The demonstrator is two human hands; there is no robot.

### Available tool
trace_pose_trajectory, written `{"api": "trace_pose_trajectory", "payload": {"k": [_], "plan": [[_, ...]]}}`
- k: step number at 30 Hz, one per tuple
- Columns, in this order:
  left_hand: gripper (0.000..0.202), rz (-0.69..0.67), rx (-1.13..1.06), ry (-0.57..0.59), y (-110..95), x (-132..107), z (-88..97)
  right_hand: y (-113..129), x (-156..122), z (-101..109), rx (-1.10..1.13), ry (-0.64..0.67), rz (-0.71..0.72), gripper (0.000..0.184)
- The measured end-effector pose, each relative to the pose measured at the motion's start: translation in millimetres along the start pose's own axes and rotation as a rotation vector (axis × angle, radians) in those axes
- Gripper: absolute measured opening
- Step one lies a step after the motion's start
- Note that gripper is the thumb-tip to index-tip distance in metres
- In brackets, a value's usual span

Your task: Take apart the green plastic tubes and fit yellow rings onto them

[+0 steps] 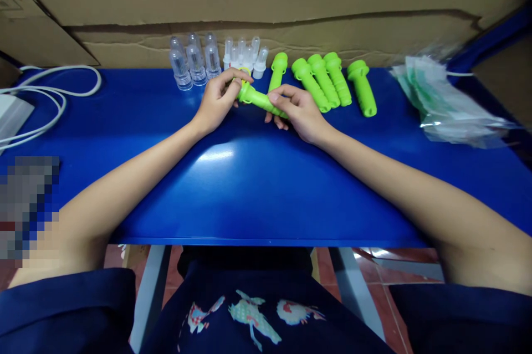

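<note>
Both my hands hold one green plastic tube (258,99) above the blue table (233,177). My left hand (219,99) is closed round its wide head end, fingertips on a small yellowish ring there. My right hand (298,112) grips the ribbed shaft end with fingers curled. Behind them lies another green tube (277,70), and further right several more green tubes (328,81) lie side by side.
Clear plastic caps (194,63) and smaller white-based clear pieces (245,55) stand at the back by the cardboard wall. A heap of clear plastic bags (440,99) lies at the right. White cables (54,93) loop at the left beside a white box.
</note>
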State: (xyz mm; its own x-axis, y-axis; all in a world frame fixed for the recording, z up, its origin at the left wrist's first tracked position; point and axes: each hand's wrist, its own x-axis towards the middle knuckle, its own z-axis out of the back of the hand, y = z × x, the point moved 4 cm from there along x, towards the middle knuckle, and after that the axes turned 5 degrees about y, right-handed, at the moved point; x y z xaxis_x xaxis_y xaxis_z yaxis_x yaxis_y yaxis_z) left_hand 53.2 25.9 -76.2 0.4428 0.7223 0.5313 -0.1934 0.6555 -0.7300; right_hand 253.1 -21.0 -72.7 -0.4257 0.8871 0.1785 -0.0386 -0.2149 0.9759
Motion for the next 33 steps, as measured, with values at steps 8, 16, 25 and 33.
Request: {"api": "trace_pose_trajectory", "payload": {"k": [8,16,25,33], "plan": [[0.065,0.002,0.014,-0.010,-3,-1,0.4,0,0,0,-0.007,0.008,0.005,0.057],[0.066,-0.005,0.035,-0.005,-13,-1,-0.9,3,-1,-2,-0.028,0.008,-0.001,0.052],[0.072,0.072,-0.027,0.008,-7,-1,-5.8,-1,0,-1,-0.062,0.031,-0.016,0.052],[0.074,0.071,-0.040,0.021,-11,-2,-4.6,1,-1,-1,-0.036,0.007,-0.026,0.051]]}}
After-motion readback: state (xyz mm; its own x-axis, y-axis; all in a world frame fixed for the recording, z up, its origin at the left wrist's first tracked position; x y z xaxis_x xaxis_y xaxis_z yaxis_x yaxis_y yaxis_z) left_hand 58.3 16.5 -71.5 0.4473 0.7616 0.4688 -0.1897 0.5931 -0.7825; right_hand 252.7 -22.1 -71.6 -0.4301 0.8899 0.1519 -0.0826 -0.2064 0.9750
